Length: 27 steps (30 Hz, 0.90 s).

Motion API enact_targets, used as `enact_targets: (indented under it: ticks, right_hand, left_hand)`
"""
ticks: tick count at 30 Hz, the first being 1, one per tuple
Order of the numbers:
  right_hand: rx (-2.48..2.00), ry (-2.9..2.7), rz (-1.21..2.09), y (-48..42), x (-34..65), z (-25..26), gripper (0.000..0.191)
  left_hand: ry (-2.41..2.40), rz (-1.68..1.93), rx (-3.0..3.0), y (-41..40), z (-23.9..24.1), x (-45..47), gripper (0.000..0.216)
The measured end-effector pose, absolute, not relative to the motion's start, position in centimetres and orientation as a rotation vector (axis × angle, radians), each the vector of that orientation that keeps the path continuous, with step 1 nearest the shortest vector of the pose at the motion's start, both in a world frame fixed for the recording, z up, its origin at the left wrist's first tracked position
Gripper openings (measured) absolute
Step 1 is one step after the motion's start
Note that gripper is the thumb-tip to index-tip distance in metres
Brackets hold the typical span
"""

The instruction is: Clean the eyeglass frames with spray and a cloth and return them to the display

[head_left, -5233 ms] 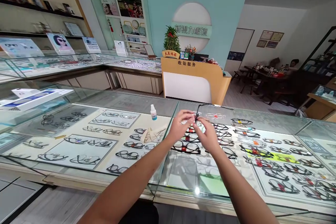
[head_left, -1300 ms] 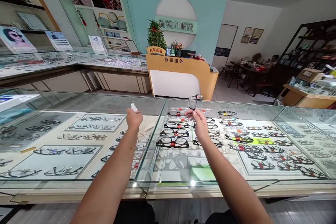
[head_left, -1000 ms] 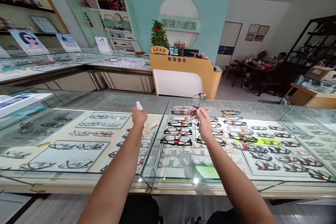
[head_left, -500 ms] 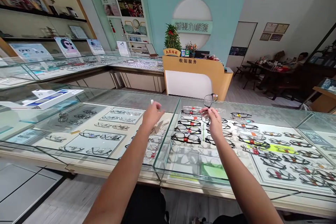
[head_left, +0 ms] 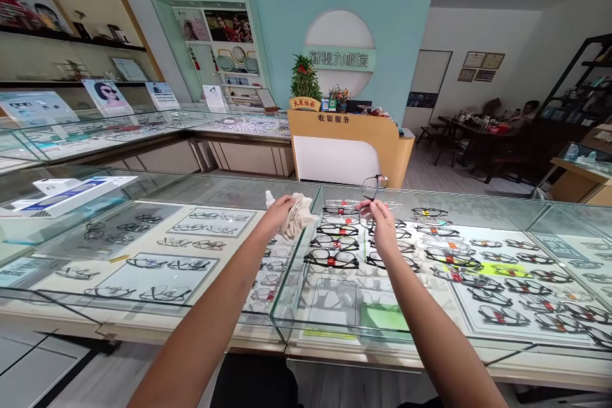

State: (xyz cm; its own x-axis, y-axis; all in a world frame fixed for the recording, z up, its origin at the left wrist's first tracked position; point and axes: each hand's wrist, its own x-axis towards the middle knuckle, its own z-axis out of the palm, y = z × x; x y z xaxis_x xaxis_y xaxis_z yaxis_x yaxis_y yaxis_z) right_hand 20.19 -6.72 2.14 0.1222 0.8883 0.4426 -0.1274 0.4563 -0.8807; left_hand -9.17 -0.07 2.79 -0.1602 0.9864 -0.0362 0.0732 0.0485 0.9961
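Note:
My left hand [head_left: 280, 213] is closed on a crumpled off-white cloth [head_left: 297, 215] above the glass counter [head_left: 239, 188], near the joint between two cases. A small white tip [head_left: 269, 196] shows just behind this hand; what it belongs to is hidden. My right hand [head_left: 384, 222] pinches a pair of dark-rimmed eyeglasses [head_left: 370, 189], held up on end over the right case. One lens stands above the fingers, and the rest of the frame is partly hidden by them. Under the glass below lie rows of dark eyeglasses [head_left: 331, 258] with red tags.
An open white box [head_left: 79, 194] sits on the counter at the left. More eyeglasses [head_left: 194, 264] lie in the left case. Beyond stands a wooden cashier desk [head_left: 344, 131] with a potted plant [head_left: 305, 80]. A person [head_left: 526, 113] is at a far table on the right.
My left hand has taken up the cloth, which lay on the glass, and lifted it. My right hand still holds the eyeglasses. The whole view has shifted slightly.

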Motion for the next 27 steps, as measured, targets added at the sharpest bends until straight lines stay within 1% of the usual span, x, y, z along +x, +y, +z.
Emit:
enact_targets:
  ticks: [3, 7, 13, 18, 22, 27]
  right_hand:
    - [-0.791, -1.214, 0.880, -6.6, 20.3, 2.3, 0.031]
    - [-0.785, -1.289, 0.952, -6.5, 20.6, 2.5, 0.034]
    - [-0.754, -1.299, 0.999, -6.6, 20.8, 2.9, 0.037]
    - [-0.744, -1.311, 1.009, -6.7, 20.7, 3.1, 0.037]
    - [-0.745, -1.352, 1.070, -7.0, 20.4, 3.3, 0.039]
    - [-0.745, -1.440, 1.118, -7.3, 19.9, 3.2, 0.038]
  left_hand:
    - [1.194, 1.280, 1.040, 0.8, 3.9, -6.7, 0.032]
    - [0.974, 1.265, 0.973, 0.9, 4.4, -2.6, 0.034]
    - [0.724, 1.247, 0.950, -0.4, 2.9, 1.3, 0.040]
    - [0.750, 1.289, 0.891, -0.7, 1.4, 1.3, 0.042]
    - [0.816, 1.255, 0.944, -1.4, 1.8, 1.1, 0.050]
    - [0.757, 1.249, 1.068, -2.6, 2.4, 1.7, 0.056]
